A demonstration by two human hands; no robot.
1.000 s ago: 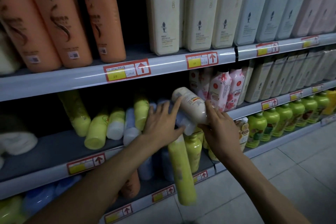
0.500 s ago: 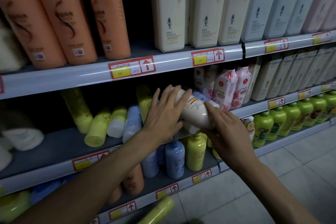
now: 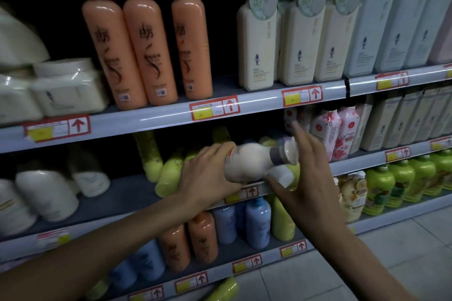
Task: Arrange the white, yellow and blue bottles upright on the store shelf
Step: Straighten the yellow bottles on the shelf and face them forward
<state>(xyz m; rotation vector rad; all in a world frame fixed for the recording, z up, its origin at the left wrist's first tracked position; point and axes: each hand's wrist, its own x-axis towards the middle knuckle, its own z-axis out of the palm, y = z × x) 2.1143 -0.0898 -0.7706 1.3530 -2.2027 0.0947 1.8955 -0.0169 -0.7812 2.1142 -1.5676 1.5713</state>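
Observation:
My left hand (image 3: pixel 210 176) grips a white bottle (image 3: pixel 254 161) by its base and holds it sideways at the front of the middle shelf (image 3: pixel 127 198), cap pointing right. My right hand (image 3: pixel 303 178) hovers by the cap end with fingers spread, the thumb touching a white-capped yellow bottle (image 3: pixel 283 175) lying below. Several yellow bottles (image 3: pixel 168 173) lean or lie behind on that shelf. A yellow bottle (image 3: pixel 222 289) lies on the floor under the lowest shelf.
Orange bottles (image 3: pixel 146 46) and cream pump bottles (image 3: pixel 254 41) stand on the upper shelf. Blue bottles (image 3: pixel 258 221), orange and yellow ones stand on the lower shelf. Pink flowered bottles (image 3: pixel 327 129) and green bottles (image 3: pixel 401 183) stand to the right. White tubs (image 3: pixel 46 198) lie left.
The white bottle has turned from tilted to lying sideways, cap to the right. A yellow bottle has dropped from in front of the shelves to the floor. The camera has tilted up.

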